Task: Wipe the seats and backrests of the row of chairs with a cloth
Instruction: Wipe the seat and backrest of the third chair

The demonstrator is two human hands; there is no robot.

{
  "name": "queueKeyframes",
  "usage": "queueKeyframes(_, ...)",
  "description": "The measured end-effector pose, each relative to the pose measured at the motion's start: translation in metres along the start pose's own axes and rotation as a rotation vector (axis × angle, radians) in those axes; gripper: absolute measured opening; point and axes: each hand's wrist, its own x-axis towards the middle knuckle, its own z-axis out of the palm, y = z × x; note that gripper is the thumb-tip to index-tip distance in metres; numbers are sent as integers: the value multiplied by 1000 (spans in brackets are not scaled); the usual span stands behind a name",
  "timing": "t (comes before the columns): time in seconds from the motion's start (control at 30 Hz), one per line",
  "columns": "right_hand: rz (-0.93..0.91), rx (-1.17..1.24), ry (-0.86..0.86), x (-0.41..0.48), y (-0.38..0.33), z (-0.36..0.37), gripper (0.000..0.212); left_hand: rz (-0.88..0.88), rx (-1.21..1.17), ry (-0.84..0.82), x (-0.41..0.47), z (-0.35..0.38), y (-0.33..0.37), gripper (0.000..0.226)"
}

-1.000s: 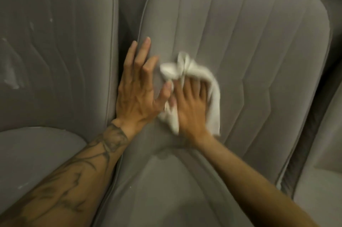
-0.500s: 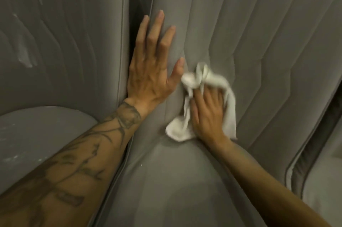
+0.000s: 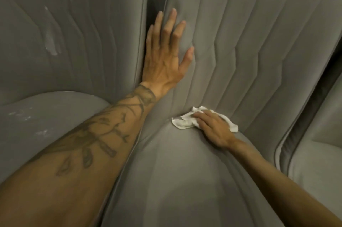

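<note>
Cloth [image 3: 182, 123] under right hand [image 3: 215, 129], at backrest [image 3: 255, 28] base

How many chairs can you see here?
3. The left chair is at the left side, the middle chair fills the centre, and the right chair is cut off at the right edge. More may be out of view.

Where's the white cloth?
In the head view, the white cloth lies under the right hand, at the crease of the middle chair's backrest and seat.
</note>
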Motion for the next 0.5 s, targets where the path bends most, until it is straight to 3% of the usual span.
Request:
queueKeyframes(0.17, -100, -28, -16, -4, -63, 34, 42, -76, -127, -181, -75, -60, -4, 60)
queueKeyframes(0.27, -188, 24, -16, -16, -99, 49, 45, -142, -98, -318, -163, -106, -19, 57)
queueKeyframes(0.37, -259, 91, -83, -32, -87, 39, 43, -284, 0, -420, -242, -149, -29, 59)
queueKeyframes(0.5, -16, -44, -62, -10, -81, 37, 43, -417, 128, -520, -303, -197, -34, 74)
